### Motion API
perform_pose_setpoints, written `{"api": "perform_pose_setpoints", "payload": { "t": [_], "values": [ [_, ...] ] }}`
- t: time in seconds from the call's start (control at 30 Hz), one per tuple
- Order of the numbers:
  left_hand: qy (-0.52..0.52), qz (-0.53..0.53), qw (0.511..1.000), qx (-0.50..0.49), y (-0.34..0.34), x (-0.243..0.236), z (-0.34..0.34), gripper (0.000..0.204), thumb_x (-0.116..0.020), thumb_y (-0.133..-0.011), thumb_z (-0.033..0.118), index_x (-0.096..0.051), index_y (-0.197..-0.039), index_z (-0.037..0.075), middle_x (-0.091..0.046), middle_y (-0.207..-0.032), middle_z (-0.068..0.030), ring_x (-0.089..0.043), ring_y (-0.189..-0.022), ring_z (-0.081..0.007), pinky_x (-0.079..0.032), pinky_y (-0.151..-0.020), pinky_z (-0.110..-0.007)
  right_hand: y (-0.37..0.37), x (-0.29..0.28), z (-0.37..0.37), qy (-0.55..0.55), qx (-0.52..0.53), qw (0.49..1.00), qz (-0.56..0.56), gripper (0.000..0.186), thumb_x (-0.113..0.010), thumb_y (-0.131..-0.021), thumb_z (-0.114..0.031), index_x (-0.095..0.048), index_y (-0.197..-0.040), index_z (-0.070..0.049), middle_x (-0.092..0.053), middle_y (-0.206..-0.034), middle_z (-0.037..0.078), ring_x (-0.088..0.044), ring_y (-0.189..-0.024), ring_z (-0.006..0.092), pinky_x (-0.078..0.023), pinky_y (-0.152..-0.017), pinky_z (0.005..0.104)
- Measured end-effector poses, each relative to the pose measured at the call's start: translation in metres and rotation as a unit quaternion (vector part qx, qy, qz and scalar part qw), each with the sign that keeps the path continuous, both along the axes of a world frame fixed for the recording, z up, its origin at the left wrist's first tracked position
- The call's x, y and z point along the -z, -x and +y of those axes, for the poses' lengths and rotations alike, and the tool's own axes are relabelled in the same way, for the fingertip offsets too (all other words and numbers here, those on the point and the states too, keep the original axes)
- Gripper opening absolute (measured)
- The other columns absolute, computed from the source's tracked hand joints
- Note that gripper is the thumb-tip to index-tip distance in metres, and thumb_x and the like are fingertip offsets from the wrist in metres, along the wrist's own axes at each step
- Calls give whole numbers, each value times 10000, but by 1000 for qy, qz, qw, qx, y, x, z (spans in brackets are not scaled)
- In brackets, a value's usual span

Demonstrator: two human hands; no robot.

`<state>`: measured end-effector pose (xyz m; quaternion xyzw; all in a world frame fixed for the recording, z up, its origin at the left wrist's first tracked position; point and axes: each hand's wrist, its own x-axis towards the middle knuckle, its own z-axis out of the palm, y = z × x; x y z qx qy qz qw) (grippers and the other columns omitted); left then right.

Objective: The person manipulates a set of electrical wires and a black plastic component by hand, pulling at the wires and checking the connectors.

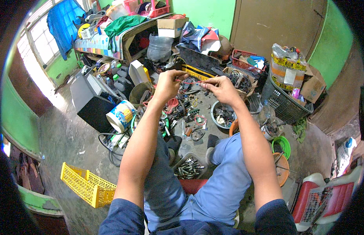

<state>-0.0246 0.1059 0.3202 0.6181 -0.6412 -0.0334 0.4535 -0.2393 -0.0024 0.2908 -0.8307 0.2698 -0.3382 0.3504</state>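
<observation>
Both my arms reach forward over my knees. A thin red wire [193,82] runs between my two hands. My left hand [171,83] pinches one end of it, fingers closed. The other end is held between the thumb and fingers of my right hand [221,89]. Beneath the wire, small electrical parts and cable pieces [195,131] lie scattered on the floor. Between my legs stands a clear plastic tub [189,166] with several small dark and metallic cylindrical pieces. Just beyond my right forearm is a round bowl [214,120] with loose parts in it.
Left are a white-blue bucket [122,115], a dark boxy case [90,100] and a yellow plastic crate [88,184]. Right stand a dark laundry basket [284,102], a green basin [282,145] and an orange basin [282,168]. A cluttered bench [123,37] lines the back.
</observation>
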Motion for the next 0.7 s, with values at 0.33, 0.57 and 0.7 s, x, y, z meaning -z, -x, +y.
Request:
{"api": "perform_pose_setpoints", "payload": {
  "t": [0.33,0.57,0.7],
  "values": [
    [-212,-3,969,126,-32,5,3,244,-659,-949,229,-662,-987,-12,-689,-874,-45,-620,-786,-118,-494,-651,-314,2,0,-8,-53,60,989,-123,215,-728,-905,-208,-768,-1011,-25,-759,-886,73,-644,-767,88,-506,-728,269],
    [-204,504,811,217,-24,2,7,195,-558,-1023,242,-576,-1135,83,-634,-894,-8,-612,-760,-125,-515,-645,-261,2,10,-24,-32,120,985,-123,212,-737,-907,-216,-772,-1018,-39,-587,-655,-60,-433,-544,22,-337,-464,228],
    [-189,496,822,206,-25,8,0,166,-536,-1035,224,-576,-1063,66,-433,-674,46,-479,-597,-76,-463,-540,-284,1,9,-18,-27,89,988,-124,201,-732,-909,-204,-770,-1007,-33,-589,-648,-50,-458,-548,29,-364,-492,224]
  ]
}}
